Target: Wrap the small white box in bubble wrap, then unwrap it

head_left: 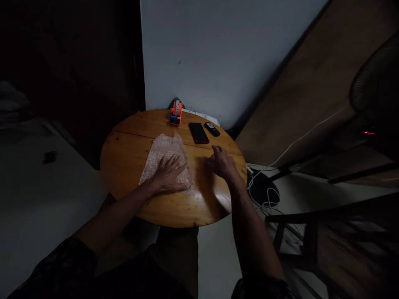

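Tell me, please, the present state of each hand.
Left hand: open, flat on the bubble wrap.
Right hand: partly curled; whether it holds anything cannot be told.

and dark sleeves (68, 259) are showing a faint pale pattern, stopping near the elbows, leaving forearms (115, 222) and hands (168, 176) bare; dark trousers (177, 249) are showing below!

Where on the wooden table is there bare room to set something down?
Bare wood shows on the wooden table between its left edge and the bubble wrap, along the near edge, and between the bubble wrap and the right hand. It is crowded under the left hand and toward the far edge: tape dispenser, flat dark device, small phone.
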The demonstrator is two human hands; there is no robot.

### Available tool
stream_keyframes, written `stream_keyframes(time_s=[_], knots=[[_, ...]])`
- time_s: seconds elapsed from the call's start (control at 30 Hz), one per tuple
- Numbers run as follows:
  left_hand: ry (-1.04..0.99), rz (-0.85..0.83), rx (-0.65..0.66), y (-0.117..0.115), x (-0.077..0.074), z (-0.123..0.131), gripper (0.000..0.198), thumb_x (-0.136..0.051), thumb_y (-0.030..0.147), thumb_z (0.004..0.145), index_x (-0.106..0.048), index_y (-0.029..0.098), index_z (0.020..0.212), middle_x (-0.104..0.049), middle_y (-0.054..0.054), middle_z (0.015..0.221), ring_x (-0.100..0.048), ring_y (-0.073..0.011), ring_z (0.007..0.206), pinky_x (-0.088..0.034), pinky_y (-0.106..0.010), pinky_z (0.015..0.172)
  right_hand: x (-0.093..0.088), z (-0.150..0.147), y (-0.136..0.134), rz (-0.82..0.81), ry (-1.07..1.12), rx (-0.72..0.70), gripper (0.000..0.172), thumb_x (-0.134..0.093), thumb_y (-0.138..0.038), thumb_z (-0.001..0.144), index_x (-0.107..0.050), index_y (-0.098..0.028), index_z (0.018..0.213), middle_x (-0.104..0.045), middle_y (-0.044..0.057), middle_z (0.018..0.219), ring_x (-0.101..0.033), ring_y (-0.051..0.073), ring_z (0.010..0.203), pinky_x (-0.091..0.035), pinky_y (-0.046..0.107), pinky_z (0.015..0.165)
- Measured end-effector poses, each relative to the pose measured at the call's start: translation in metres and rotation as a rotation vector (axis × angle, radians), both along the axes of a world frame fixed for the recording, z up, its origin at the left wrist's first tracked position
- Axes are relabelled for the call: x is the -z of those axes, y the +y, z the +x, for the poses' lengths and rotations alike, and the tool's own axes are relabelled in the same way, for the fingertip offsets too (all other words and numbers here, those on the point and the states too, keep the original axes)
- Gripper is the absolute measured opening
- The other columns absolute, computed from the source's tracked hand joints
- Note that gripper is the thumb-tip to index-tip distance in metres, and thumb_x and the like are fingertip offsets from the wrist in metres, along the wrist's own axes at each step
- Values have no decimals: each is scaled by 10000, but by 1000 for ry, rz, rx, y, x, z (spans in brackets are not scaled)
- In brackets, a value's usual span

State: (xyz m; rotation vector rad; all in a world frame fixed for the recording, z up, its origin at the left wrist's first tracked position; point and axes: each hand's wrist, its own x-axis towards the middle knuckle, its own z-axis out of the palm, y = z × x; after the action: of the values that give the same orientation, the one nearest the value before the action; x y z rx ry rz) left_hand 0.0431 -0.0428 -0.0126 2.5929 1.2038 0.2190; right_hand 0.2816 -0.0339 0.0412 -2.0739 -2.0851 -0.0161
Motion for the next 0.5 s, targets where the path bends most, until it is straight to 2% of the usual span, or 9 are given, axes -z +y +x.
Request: stream_keyframes(time_s=[0.07,0.13,0.23,0.3,0.37,0.43,0.5], knots=[[-4,2,-2,0,1,-1,886,-543,743,798,-399,264,1530,-248,-140,1660,-115,-372,1551,-45,-632,1213,5,14,-6,-63,36,92,607,-680,-322,804,-529,-132,1360,-631,212,1291,-613,369,1139,-482,456,896],[-7,-1,-3,0,1,-1,891,-532,748,801,-393,260,1534,-256,-139,1658,-114,-374,1551,-36,-628,1214,11,25,-10,-35,141,157,496,-679,-362,791,-603,-153,1234,-693,170,1145,-646,333,1033,-483,415,846],[-14,-14,5,-1,0,-1,891,-521,743,813,-379,249,1541,-244,-152,1659,-100,-376,1553,-29,-636,1211,9,28,-14,88,501,190,403,-697,-405,738,-652,-169,1061,-714,109,985,-648,282,932,-490,376,796],[-28,-15,6,-1,-1,0,873,-538,732,812,-402,248,1526,-245,-164,1657,-104,-383,1551,-40,-650,1205,0,17,-18,94,862,69,395,-721,-422,705,-654,-181,1010,-711,73,956,-645,245,907,-501,351,787],[-45,-10,8,-2,-2,1,832,-576,714,802,-453,262,1489,-274,-160,1646,-131,-402,1541,-59,-676,1193,-10,-6,-24,8,1177,-156,419,-758,-415,687,-652,-209,1037,-713,36,989,-644,210,923,-508,329,812],[-72,0,-10,-2,-3,2,820,-632,676,784,-470,255,1469,-332,-155,1621,-197,-424,1516,-92,-686,1190,-16,-39,-26,-159,1327,-348,445,-804,-347,658,-656,-235,1062,-712,5,972,-645,184,912,-507,308,821],[-127,13,-25,-4,-5,1,858,-680,628,765,-447,212,1478,-386,-155,1588,-287,-424,1474,-175,-634,1205,-15,-72,-22,-342,1381,-502,466,-826,-309,643,-664,-236,1073,-714,-3,975,-647,176,912,-505,301,833]])
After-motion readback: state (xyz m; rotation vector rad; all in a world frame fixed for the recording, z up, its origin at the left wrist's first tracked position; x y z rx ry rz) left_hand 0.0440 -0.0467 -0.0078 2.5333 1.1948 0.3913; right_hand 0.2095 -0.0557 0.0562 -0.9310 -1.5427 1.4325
